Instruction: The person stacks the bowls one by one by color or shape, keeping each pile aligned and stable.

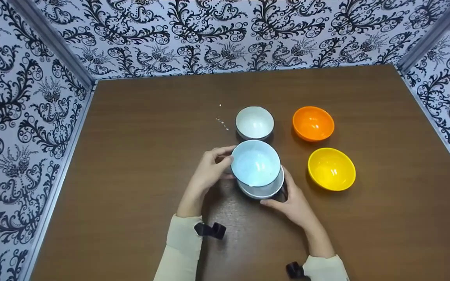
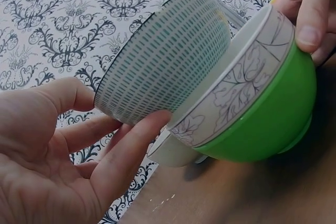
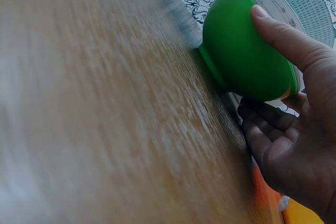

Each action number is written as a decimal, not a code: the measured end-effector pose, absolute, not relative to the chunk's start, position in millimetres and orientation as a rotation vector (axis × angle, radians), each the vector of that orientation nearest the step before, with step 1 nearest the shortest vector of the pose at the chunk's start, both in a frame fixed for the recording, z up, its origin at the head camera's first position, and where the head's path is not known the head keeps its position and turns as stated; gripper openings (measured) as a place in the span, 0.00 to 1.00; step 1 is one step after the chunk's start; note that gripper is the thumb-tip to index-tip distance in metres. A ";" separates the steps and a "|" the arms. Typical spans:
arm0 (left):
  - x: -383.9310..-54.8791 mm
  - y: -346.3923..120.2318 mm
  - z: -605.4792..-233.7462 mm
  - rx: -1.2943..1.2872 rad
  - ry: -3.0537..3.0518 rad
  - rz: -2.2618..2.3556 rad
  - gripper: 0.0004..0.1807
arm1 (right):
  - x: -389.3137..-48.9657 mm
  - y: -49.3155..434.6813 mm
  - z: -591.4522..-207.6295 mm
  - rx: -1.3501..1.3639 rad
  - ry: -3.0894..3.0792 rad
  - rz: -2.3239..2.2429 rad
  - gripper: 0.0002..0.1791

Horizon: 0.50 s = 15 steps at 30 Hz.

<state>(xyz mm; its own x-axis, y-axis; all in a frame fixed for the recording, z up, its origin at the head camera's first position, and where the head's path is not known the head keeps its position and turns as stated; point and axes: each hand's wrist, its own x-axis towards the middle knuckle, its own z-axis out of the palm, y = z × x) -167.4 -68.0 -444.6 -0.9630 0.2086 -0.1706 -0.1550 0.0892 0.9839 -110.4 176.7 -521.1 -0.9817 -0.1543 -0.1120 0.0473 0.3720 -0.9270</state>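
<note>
My left hand pinches the side of a bowl with green dashes outside and a pale blue inside. That bowl is tilted, its lower part at the mouth of a green bowl with a white, leaf-patterned band. Around the far side of the green bowl curls my right hand, its thumb on the outer wall in the right wrist view. The green bowl's base sits close over the table. From the head, only its pale inner rim shows beneath the dashed bowl.
A white bowl stands just behind the held bowls. To the right are an orange bowl and a yellow bowl. Small white crumbs lie on the brown table. Patterned panels border its back and sides.
</note>
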 end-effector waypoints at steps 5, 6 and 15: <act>-167.3 -65.1 -445.1 0.070 2.170 1.910 0.22 | -110.3 177.2 -520.9 -0.083 2.449 -1.647 0.62; -167.2 -64.6 -444.6 0.076 2.184 1.899 0.22 | -110.5 177.5 -521.1 -0.081 2.448 -1.644 0.63; -168.1 -61.4 -436.9 0.201 2.477 1.678 0.16 | -112.0 178.3 -522.5 -0.093 2.434 -1.667 0.64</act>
<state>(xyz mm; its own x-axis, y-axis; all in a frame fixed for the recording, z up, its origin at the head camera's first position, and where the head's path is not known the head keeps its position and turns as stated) -168.1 -61.4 -436.9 -0.9808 0.1900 -0.0431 0.0304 0.3678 0.9294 -112.0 178.3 -522.5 -0.9799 -0.1586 -0.1209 0.0554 0.3659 -0.9290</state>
